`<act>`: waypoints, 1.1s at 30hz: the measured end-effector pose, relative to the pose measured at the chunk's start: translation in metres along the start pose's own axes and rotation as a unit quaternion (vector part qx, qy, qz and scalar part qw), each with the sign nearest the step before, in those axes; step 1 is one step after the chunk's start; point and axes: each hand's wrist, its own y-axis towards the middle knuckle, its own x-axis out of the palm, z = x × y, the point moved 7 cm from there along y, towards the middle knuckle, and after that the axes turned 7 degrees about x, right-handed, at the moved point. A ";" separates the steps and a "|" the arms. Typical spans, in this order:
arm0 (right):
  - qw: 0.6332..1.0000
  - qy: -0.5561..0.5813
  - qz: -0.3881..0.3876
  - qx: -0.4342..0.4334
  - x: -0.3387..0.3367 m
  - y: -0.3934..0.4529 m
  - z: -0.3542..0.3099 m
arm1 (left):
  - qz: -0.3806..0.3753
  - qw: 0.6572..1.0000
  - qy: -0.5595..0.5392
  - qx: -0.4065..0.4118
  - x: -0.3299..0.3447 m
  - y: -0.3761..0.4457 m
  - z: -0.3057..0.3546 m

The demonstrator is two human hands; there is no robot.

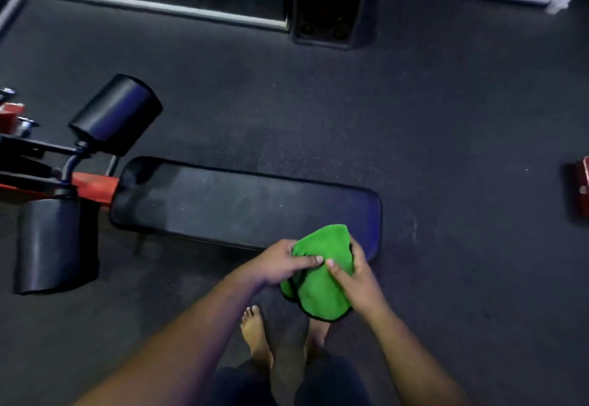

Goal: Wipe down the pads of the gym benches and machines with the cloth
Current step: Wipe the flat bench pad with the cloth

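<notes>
The left hand (283, 262) pinches the green cloth (322, 273) between thumb and curled fingers at its left edge, and the right hand (353, 275) grips the right edge with its thumb laid across the top, so both hands hold the cloth bunched between them. The cloth hangs in the air above the near right corner of the bench pad (242, 201), not yet touching it, with the person's bare feet (255, 335) on the floor just below. Further left stand two roller pads (118, 115) on a red and black frame (92, 185).

The likely trouble is the cloth: loosely wadded, it could smear only a narrow strip and leave the dusty streaks along the far left of the pad. A loose fold may also slip free when one hand lets go, dropping the cloth onto the floor
</notes>
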 end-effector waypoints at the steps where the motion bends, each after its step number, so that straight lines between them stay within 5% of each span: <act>1: 1.000 -0.005 -0.015 0.013 -0.002 0.008 0.013 | -0.011 1.000 -0.019 -0.011 0.004 0.013 -0.007; 4: 0.998 -0.045 0.034 0.014 -0.020 0.043 0.046 | -0.017 0.999 -0.040 -0.029 0.015 0.057 -0.035; 9: 0.981 -0.127 0.143 0.012 -0.056 0.106 0.087 | 0.129 0.983 0.131 0.020 -0.006 0.113 -0.090; 12: 0.955 -0.221 0.197 -0.028 -0.062 0.151 0.089 | 0.174 0.931 0.314 0.066 -0.020 0.132 -0.104; 14: 0.887 -0.380 0.259 -0.041 -0.060 0.177 0.082 | 0.203 0.875 0.428 0.100 -0.033 0.142 -0.109; 19: 0.779 -0.607 0.110 -0.108 -0.012 0.232 0.129 | 0.193 0.775 0.595 0.093 -0.074 0.172 -0.150; 23: 0.735 -0.648 0.165 -0.112 -0.004 0.246 0.138 | 0.180 0.726 0.651 0.129 -0.094 0.191 -0.162; 29: 0.763 -0.604 0.190 -0.132 0.024 0.259 0.125 | 0.183 0.701 0.678 0.124 -0.105 0.206 -0.170; 33: 0.699 -0.680 0.121 -0.187 0.011 0.233 0.153 | 0.187 0.698 0.677 0.143 -0.105 0.204 -0.170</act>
